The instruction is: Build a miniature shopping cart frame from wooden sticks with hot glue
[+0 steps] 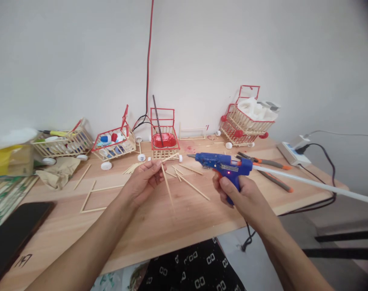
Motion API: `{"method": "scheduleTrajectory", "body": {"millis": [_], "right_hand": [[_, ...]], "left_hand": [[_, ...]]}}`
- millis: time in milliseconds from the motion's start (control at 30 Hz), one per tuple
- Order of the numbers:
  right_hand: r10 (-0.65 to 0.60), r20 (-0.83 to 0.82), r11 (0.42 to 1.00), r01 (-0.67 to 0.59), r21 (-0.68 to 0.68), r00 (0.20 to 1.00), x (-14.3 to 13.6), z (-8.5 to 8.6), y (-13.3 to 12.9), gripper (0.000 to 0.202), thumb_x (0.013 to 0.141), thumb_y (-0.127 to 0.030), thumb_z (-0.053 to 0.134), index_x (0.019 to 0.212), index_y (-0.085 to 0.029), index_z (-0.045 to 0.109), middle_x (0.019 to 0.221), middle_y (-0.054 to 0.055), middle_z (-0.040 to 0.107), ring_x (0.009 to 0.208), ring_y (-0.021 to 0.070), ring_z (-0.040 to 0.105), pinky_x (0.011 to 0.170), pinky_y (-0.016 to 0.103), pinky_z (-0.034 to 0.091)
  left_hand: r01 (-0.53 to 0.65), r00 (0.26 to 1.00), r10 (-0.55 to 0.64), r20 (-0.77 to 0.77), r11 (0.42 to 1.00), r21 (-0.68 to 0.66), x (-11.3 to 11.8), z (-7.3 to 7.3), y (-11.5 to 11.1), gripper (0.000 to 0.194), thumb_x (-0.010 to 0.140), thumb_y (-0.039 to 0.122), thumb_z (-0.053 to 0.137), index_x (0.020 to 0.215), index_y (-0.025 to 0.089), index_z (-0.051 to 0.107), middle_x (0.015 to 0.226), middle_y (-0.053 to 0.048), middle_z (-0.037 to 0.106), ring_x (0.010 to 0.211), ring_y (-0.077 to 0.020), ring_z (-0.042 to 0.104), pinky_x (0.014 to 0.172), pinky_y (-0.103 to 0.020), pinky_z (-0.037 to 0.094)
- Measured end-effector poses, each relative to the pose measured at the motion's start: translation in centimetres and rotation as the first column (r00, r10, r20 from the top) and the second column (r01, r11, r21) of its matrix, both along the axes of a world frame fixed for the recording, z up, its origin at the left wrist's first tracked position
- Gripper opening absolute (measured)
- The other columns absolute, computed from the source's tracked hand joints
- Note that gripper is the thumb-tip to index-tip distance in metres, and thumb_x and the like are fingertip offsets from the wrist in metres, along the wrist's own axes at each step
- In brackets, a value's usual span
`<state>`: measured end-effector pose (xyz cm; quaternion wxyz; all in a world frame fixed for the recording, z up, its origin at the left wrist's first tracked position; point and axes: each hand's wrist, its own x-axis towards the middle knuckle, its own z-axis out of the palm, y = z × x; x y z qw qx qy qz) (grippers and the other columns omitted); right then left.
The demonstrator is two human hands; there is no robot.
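My left hand pinches thin wooden sticks above the table; two of them meet at an angle near my fingertips. In my right hand is a blue glue gun, its nozzle pointing left toward the sticks but apart from them. A small red light glows on the gun, and a long white glue stick runs out of its back. Loose sticks lie on the table between my hands. An open frame of sticks rests left of my left hand.
Miniature stick-built carts with red trim stand along the wall, one carrying a red tub. Pliers lie at the right beside a power strip with cables. A black phone and crumpled brown paper lie at the left.
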<state>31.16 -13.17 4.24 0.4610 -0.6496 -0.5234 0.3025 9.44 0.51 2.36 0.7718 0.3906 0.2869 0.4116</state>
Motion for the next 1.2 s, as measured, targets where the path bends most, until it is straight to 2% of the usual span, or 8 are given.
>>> {"method": "scheduleTrajectory", "body": {"millis": [100,233,367,567,733,833,1000,1200], "right_hand": [[-0.189,0.372,0.979,0.143,0.148,0.909,2.6,0.6,-0.3,0.037,0.088,-0.053,0.047,0.098,-0.019,0.059,0.09,0.01,0.063,0.081,0.024,0.059,0.066,0.033,0.045],[-0.393,0.68,0.916,0.331,0.229,0.619,8.8,0.4,-0.8,0.032,0.088,-0.045,0.047,0.105,-0.019,0.055,0.097,0.014,0.061,0.091,0.0312,0.058,0.074,0.039,0.043],[-0.349,0.845,0.899,0.4,0.179,0.406,16.4,-1.7,-1.7,0.034,0.088,-0.039,0.045,0.112,-0.015,0.053,0.103,0.023,0.056,0.097,0.0375,0.056,0.076,0.044,0.042],[-0.175,0.896,0.914,0.405,-0.007,0.409,23.9,-4.9,-2.1,0.034,0.084,-0.039,0.049,0.103,-0.013,0.058,0.092,0.019,0.059,0.09,0.0345,0.059,0.075,0.043,0.044],[-0.051,0.827,0.958,0.262,-0.119,0.56,25.7,-4.9,-1.9,0.027,0.08,-0.035,0.053,0.096,-0.015,0.062,0.093,0.018,0.065,0.089,0.032,0.062,0.077,0.042,0.045],[-0.059,0.769,0.955,0.26,-0.142,0.637,25.4,-3.7,-2.4,0.029,0.08,-0.034,0.053,0.099,-0.014,0.063,0.1,0.02,0.065,0.096,0.0328,0.062,0.079,0.042,0.045],[-0.373,0.785,0.887,0.438,0.145,0.495,19.1,0.1,-2.3,0.03,0.081,-0.039,0.053,0.103,-0.02,0.063,0.105,0.017,0.064,0.103,0.0396,0.058,0.082,0.052,0.043],[0.105,0.625,0.984,-0.172,0.047,0.774,3.2,0.6,2.6,0.021,0.089,-0.038,0.053,0.097,-0.022,0.063,0.095,0.007,0.068,0.086,0.021,0.061,0.074,0.033,0.045]], "left_hand": [[-0.027,0.998,0.027,0.053,1.0,-0.003,-0.2,0.6,0.0,0.024,0.063,0.024,0.083,0.075,0.011,0.068,0.068,0.0,0.063,0.054,-0.0051,0.052,0.052,-0.016,0.046],[-0.037,0.998,0.037,0.058,0.999,-0.002,-0.2,0.8,0.1,0.024,0.062,0.024,0.083,0.074,0.01,0.068,0.066,0.0,0.063,0.053,-0.0053,0.052,0.05,-0.016,0.046],[-0.032,0.999,0.032,0.041,0.999,-0.008,-0.1,0.7,0.1,0.025,0.062,0.024,0.083,0.075,0.01,0.068,0.068,-0.001,0.063,0.053,-0.0052,0.051,0.049,-0.015,0.046],[-0.045,0.999,0.045,0.026,0.999,0.01,-0.1,0.3,0.2,0.022,0.064,0.021,0.082,0.075,0.01,0.067,0.069,0.0,0.062,0.055,-0.0055,0.052,0.049,-0.015,0.046],[-0.044,0.999,0.044,0.025,0.999,0.007,-0.1,0.1,0.4,0.02,0.066,0.021,0.081,0.075,0.011,0.066,0.07,-0.001,0.063,0.055,-0.0057,0.052,0.05,-0.015,0.047],[-0.042,0.999,0.042,0.029,0.999,0.007,-0.1,0.1,0.4,0.021,0.064,0.022,0.082,0.073,0.011,0.066,0.07,-0.001,0.065,0.055,-0.0055,0.053,0.049,-0.015,0.047],[-0.048,0.999,0.048,0.021,0.999,0.01,0.0,0.3,0.4,0.024,0.062,0.024,0.084,0.072,0.01,0.067,0.067,-0.001,0.065,0.054,-0.0052,0.052,0.049,-0.014,0.047],[-0.074,0.997,0.074,0.002,0.997,0.027,0.0,0.7,0.3,0.027,0.058,0.025,0.086,0.072,0.01,0.068,0.066,-0.001,0.065,0.054,-0.0058,0.053,0.049,-0.015,0.046]]}}
